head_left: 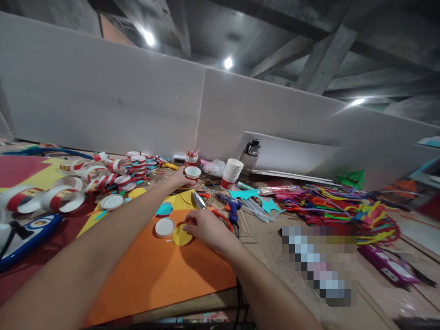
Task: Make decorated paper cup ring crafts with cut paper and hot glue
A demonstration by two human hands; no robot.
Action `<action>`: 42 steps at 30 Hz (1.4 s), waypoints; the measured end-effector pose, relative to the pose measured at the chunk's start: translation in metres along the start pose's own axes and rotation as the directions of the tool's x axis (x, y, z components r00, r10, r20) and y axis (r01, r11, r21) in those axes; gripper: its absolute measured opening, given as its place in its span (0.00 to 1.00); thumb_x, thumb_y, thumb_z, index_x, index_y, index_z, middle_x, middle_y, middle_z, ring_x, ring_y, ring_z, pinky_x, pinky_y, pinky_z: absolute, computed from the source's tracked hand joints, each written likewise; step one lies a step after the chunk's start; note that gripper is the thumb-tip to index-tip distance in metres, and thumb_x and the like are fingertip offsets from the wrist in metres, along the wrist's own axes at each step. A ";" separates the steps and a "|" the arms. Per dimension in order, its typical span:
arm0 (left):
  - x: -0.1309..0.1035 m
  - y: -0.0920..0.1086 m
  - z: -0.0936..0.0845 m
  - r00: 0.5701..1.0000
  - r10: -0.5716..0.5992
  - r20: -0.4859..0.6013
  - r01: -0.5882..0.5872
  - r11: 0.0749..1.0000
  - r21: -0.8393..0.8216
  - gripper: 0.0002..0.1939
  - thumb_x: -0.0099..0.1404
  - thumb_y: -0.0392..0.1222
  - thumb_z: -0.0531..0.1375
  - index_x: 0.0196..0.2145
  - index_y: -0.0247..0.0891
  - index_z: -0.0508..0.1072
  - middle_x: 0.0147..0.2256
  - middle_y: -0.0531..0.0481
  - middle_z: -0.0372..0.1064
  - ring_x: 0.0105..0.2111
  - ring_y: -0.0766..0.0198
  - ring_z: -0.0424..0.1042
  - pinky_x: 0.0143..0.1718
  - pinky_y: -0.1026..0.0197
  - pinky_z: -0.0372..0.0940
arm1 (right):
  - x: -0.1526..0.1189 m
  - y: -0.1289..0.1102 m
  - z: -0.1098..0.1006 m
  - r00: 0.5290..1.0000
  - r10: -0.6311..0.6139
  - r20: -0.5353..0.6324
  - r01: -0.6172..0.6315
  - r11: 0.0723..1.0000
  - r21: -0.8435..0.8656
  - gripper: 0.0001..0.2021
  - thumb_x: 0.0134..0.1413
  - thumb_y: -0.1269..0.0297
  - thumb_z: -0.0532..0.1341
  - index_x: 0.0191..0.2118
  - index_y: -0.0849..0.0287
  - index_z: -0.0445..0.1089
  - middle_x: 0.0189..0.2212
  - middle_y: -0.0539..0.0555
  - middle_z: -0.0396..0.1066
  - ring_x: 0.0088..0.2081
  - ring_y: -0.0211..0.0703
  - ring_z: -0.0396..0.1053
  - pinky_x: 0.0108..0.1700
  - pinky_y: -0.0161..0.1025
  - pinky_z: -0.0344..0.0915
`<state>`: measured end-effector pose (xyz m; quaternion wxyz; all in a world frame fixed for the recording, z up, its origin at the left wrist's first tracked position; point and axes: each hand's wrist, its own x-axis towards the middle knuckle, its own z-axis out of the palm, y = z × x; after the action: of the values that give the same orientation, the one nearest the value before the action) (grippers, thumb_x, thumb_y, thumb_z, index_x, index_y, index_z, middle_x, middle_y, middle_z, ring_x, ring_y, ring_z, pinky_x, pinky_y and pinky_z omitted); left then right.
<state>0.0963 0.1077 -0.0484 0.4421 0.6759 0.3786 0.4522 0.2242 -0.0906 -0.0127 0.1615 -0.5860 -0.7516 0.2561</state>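
Bare forearms nearest the lens, the left forearm [113,238] reaching farther out than the right forearm [266,279]. Large pale panels [137,96] stand along the far side. Bench [374,298] crowded. On it an orange sheet [151,279], flat, under the near work. Right side: loose heap of coloured strips [330,204]. By the panels, a dark-topped bottle [250,158], upright; just left of it, nested white cups [232,173] in a slightly leaning stack.

Left hand [180,177]: fingers closed round the side of one paper cup [192,173], mouth upward, above the far part of the work area. Right hand [202,228]: fingers curled, thumb and forefinger close together at the right edge of a yellow disc [182,236], which lies over the orange sheet; cannot tell whether they pinch it or only touch. Blue glue gun [235,211] beyond the right wrist. White round piece [165,228] just left of the yellow disc. Blue disc [164,209] near it, on the far side.
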 end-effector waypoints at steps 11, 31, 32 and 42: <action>-0.001 0.005 -0.004 0.986 0.146 -0.075 -0.131 0.975 0.179 0.31 0.41 0.41 0.71 0.45 0.35 0.70 0.45 0.43 0.72 0.42 0.56 0.71 0.45 0.57 0.64 | 0.006 0.005 0.003 0.996 -0.058 -0.075 0.060 0.998 0.028 0.07 0.53 0.61 0.63 0.36 0.57 0.77 0.32 0.53 0.76 0.31 0.40 0.70 0.30 0.34 0.56; -0.100 0.060 -0.023 0.801 0.598 0.030 -0.500 0.642 0.582 0.22 0.57 0.37 0.64 0.50 0.38 0.66 0.48 0.44 0.68 0.50 0.56 0.67 0.53 0.55 0.62 | 0.006 0.002 -0.008 0.615 -0.455 -0.644 0.375 0.887 -0.270 0.09 0.62 0.70 0.55 0.42 0.58 0.72 0.40 0.58 0.70 0.43 0.47 0.64 0.48 0.44 0.62; -0.102 0.059 -0.023 0.791 0.611 0.033 -0.507 0.625 0.594 0.22 0.58 0.37 0.64 0.50 0.38 0.67 0.48 0.44 0.69 0.49 0.56 0.67 0.52 0.54 0.62 | 0.007 0.003 -0.008 0.608 -0.480 -0.632 0.369 0.876 -0.311 0.10 0.62 0.70 0.54 0.43 0.59 0.72 0.41 0.58 0.70 0.43 0.47 0.64 0.48 0.44 0.63; -0.115 0.052 -0.023 0.761 0.636 0.131 -0.589 0.591 0.552 0.25 0.57 0.31 0.62 0.52 0.38 0.66 0.51 0.43 0.69 0.53 0.55 0.66 0.57 0.49 0.61 | 0.011 0.007 -0.002 0.644 -0.580 -0.498 0.212 0.761 -0.613 0.18 0.57 0.77 0.56 0.50 0.55 0.71 0.54 0.55 0.66 0.51 0.54 0.54 0.53 0.49 0.56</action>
<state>0.0457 -0.0080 -0.0266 0.0245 0.8443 0.2556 0.4704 0.2282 -0.0778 -0.0157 0.3133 -0.4706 -0.7957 -0.2175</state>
